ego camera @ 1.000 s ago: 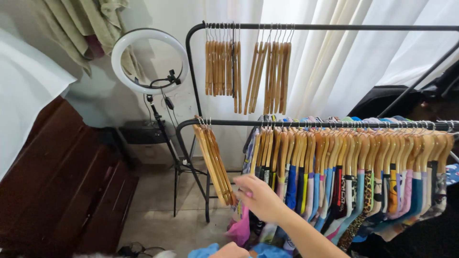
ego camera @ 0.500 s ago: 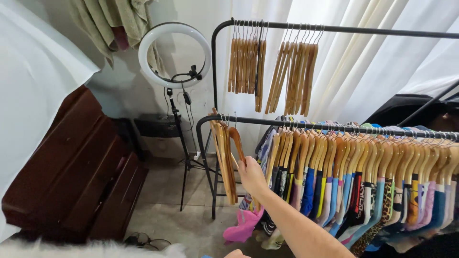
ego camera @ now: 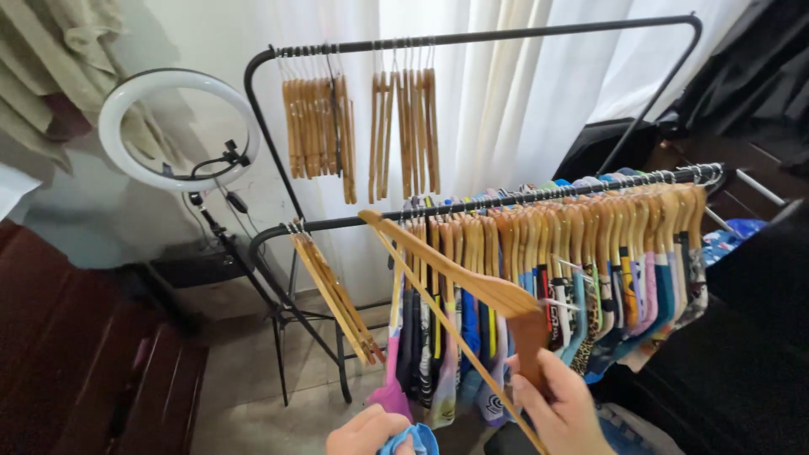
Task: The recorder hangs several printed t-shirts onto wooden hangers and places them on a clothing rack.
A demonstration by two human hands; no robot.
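Right hand (ego camera: 560, 404) pulled wooden hanger (ego camera: 455, 274) off rail, clamped; left hand (ego camera: 371, 431) clutches blue cloth (ego camera: 413, 440).

Right hand (ego camera: 560, 409) gripping wooden hanger (ego camera: 459, 278), left hand (ego camera: 366, 431) on blue cloth (ego camera: 413, 440)

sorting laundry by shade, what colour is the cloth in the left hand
Light blue. The cloth bunched in the left hand shows at the bottom edge of the head view.

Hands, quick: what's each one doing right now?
Left hand: closed on a blue cloth at the frame's bottom edge.
Right hand: closed around a wooden hanger, held off the rack.
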